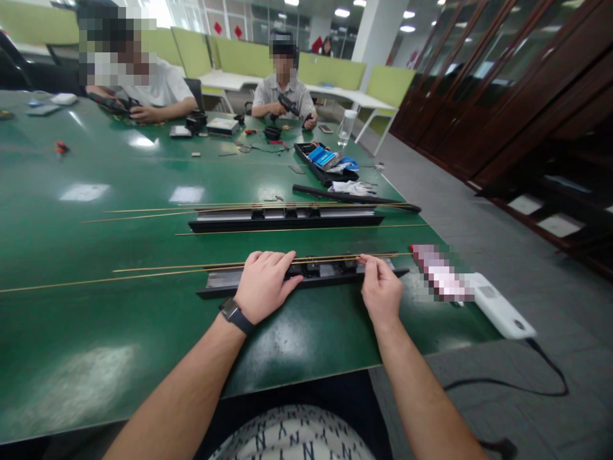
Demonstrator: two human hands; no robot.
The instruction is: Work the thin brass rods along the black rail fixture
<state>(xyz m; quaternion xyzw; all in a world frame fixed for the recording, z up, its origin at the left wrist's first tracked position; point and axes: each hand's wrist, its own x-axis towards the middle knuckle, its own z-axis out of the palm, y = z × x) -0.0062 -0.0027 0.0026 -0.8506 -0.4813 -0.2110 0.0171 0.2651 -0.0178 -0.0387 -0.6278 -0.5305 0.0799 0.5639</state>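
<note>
A long black-edged metal rail (225,281) lies across the green table in front of me, with small black blocks (312,267) in its channel. My left hand (262,282) lies over the rail's middle, fingers curled across the far edge and thumb along the near side, gripping it. Thin brass-coloured rods (163,268) run along the rail's far edge and pass under these fingers, sticking out far to the left. Near the rail's right end, my right hand (383,291) is closed, thumb and forefinger pinching at a thin rod; the fingers partly hide the contact.
A second rail (287,222) with more rods lies farther back. Beyond it are a black tube (354,197), white gloves (353,187) and a black tray (325,176) with blue parts. A white power bank (500,306) overhangs the right edge. Two people sit across the table.
</note>
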